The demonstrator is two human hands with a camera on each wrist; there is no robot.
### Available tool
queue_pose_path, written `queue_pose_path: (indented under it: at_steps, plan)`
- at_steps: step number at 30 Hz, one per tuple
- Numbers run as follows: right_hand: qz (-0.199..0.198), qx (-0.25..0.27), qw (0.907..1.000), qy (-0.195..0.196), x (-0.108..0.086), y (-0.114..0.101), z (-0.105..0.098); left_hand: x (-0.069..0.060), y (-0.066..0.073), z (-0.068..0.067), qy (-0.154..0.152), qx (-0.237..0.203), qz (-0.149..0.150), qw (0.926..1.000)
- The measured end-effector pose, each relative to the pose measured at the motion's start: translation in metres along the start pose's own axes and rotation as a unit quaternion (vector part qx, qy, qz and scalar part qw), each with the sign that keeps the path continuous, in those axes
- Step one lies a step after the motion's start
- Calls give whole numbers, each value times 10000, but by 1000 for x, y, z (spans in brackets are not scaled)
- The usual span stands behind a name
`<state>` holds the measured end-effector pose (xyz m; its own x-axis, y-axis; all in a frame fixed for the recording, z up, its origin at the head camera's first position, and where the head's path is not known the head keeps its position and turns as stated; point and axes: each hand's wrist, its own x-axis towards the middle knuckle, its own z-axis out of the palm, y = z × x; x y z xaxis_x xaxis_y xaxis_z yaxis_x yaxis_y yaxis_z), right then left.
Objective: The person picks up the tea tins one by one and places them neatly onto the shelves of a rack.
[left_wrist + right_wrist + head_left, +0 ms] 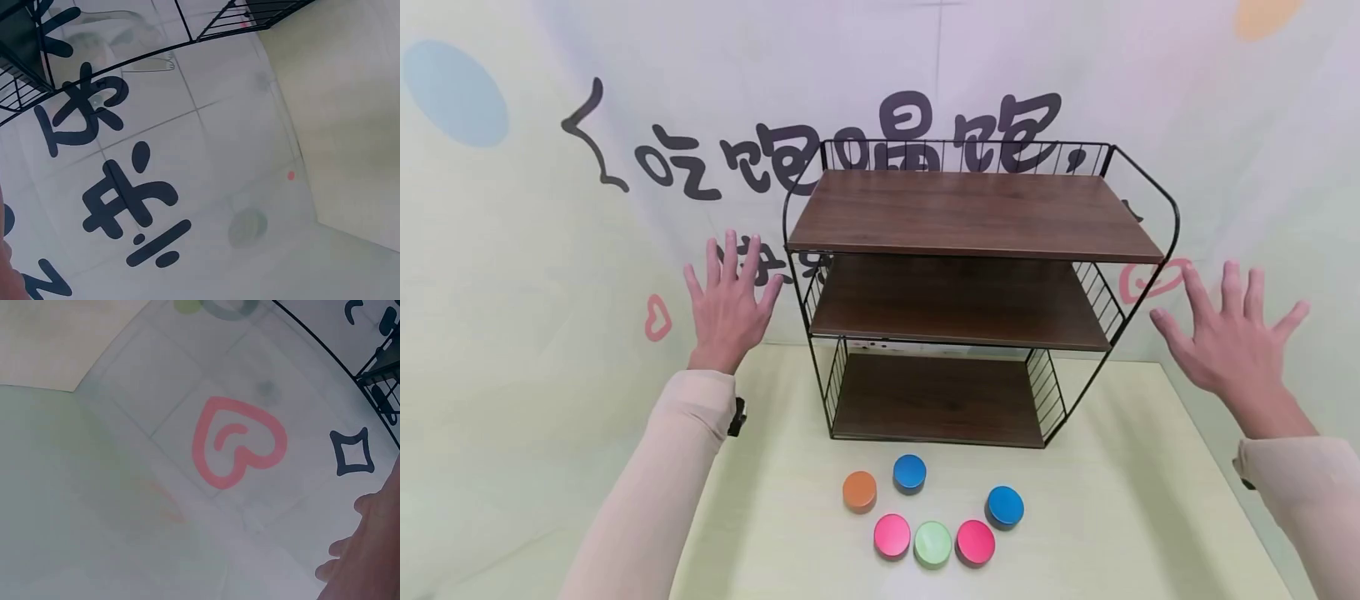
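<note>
In the head view my left hand [727, 304] is raised to the left of a three-tier shelf rack [977, 212], fingers spread and touching nothing. My right hand [1236, 342] is up on the rack's other side, also with spread fingers and nothing held. The rack has dark wood boards in a black wire frame. In front of it lie several round lids or discs: an orange one [860, 491], a blue one [910, 472], another blue one [1005, 506], a pink one [892, 535], a light green one [932, 543] and a deeper pink-red one [975, 542].
All of this stands on a pale wooden table [790, 533]. A white printed sheet [587, 250] with black characters and pink hearts hangs behind and at the sides. The rack's wire side rails [1150, 187] stand between the hands.
</note>
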<state>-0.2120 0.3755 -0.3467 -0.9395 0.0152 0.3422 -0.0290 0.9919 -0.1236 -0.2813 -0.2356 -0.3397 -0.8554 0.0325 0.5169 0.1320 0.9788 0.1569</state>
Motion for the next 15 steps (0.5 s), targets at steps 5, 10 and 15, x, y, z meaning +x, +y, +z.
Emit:
queue_pose_path:
  at_steps: [5,10,15]
  plan:
    - [22,130,9999,-56,-8,-1,5,5,5,-7,123,-236,-83,9996]
    - [5,247,9996,-141,-21,-4,13,12,16,-19,132,-528,-144,9984]
    - [-90,581,9982,-119,-36,-12,26,17,26,-32,298,-1367,-391,9894]
